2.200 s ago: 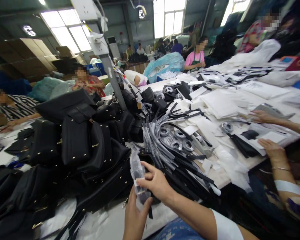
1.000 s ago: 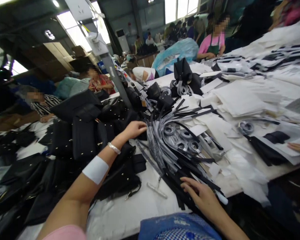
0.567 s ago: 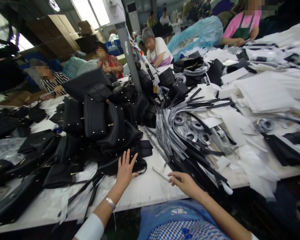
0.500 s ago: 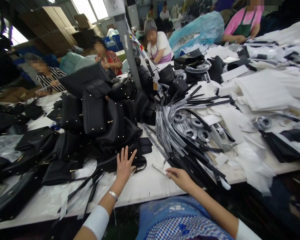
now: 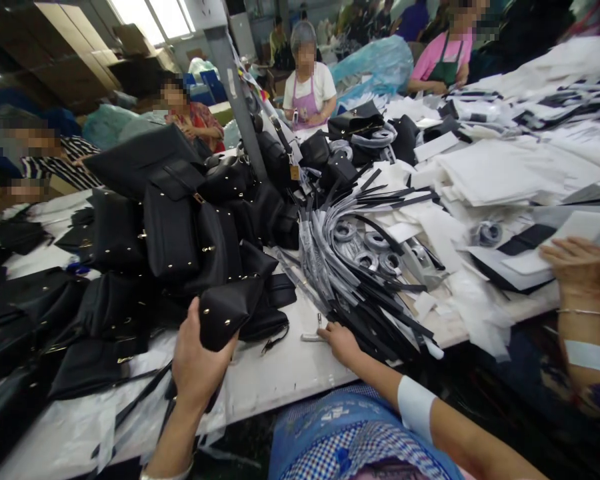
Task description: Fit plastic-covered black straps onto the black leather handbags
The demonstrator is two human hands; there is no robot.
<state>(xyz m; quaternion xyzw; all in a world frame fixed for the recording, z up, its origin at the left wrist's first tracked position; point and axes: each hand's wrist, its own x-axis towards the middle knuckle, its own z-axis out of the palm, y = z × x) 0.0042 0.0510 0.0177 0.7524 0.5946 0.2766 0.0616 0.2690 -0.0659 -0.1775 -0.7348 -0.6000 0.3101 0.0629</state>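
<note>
1. L hand (image 5: 200, 363) moved vs 0.5 s ago: was spread flat over the bags, now wrapped round one end of a black bag (image 5: 227, 312), w/ that end raised. R hand (image 5: 341, 343) stays by the whitish bar (image 5: 310, 338).
2. Bag orientation: studded end points toward wearer, slightly down; body runs back & to the right, narrowing to a corner. Long axis foreshortened, full line can't tell.
3. Bag look: smooth black, leather-like, soft sheen, creased edges; two gold studs visible on near end.
4. Bag loc: above near edge of white table (image 5: 275, 367), front of the black bag pile (image 5: 173, 233), left of the bar.
5. L grip: thumb on right side, fingers on left, bag end clasped btwn.
6. R hand: fingers bent & bunched at bar's right end; pinching or only touching, can't tell.
7. Bar: short, slim, lying approx. left-right on table; thin metal bit sticks out near its right end, pointing away from wearer.
8. Wrapped strap bundle (image 5: 325, 257) just beyond R hand, black strips fanning toward table edge.
9. Far right: co-worker's hand (image 5: 580, 263) on a white panel (image 5: 543, 260).
</note>
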